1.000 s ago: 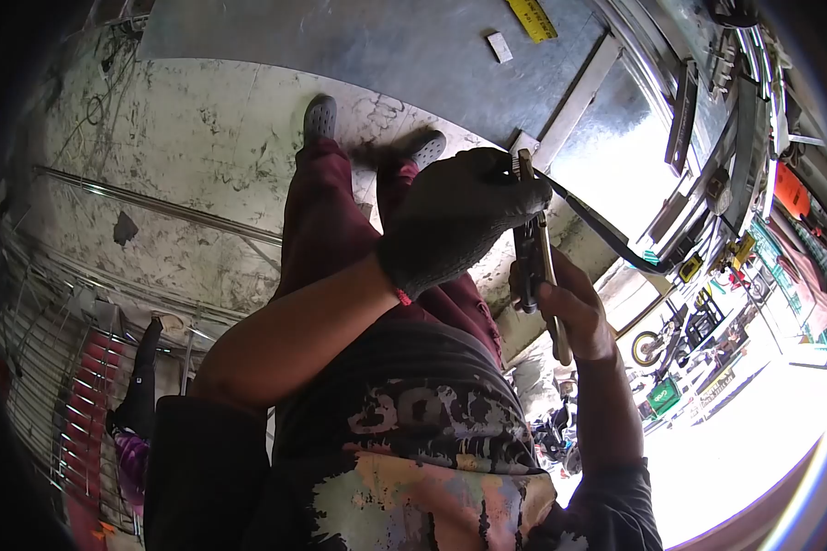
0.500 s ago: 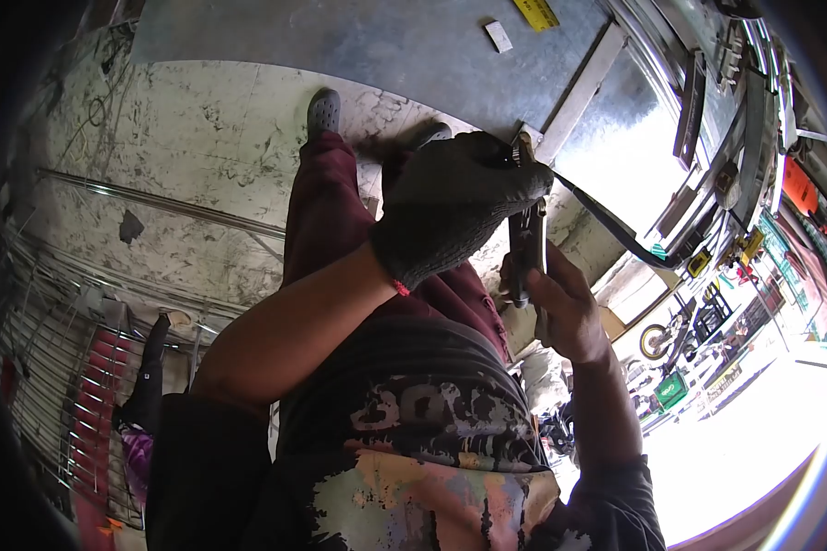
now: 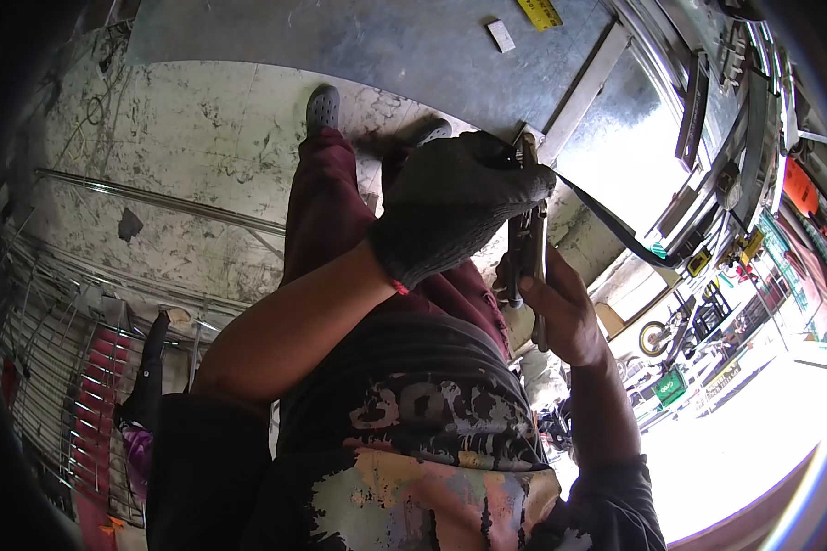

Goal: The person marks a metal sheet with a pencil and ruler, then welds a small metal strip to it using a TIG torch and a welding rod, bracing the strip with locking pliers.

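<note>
My left hand (image 3: 459,197), in a dark knit glove, is closed around the upper part of a pair of metal pliers (image 3: 528,234). The tool's head pokes out above the gloved thumb. Below, my bare right hand (image 3: 565,308) grips the two long handles, thumb across the front and fingers wrapped behind. The handles stand slightly apart. Both hands are in front of my thighs, near the edge of a grey metal sheet (image 3: 358,46). The glove hides part of the pliers and whatever is between the jaws.
On the sheet lie a small pale block (image 3: 500,36), a yellow ruler-like piece (image 3: 540,13) and a flat metal bar (image 3: 586,92). A dark strip (image 3: 615,225) slants right of my hands. Metal rods (image 3: 156,200) cross the floor; a wire rack (image 3: 64,395) stands left.
The pliers' handles have spread a little, and the right one now shows further down past my right hand. Both hands stay in nearly the same place.
</note>
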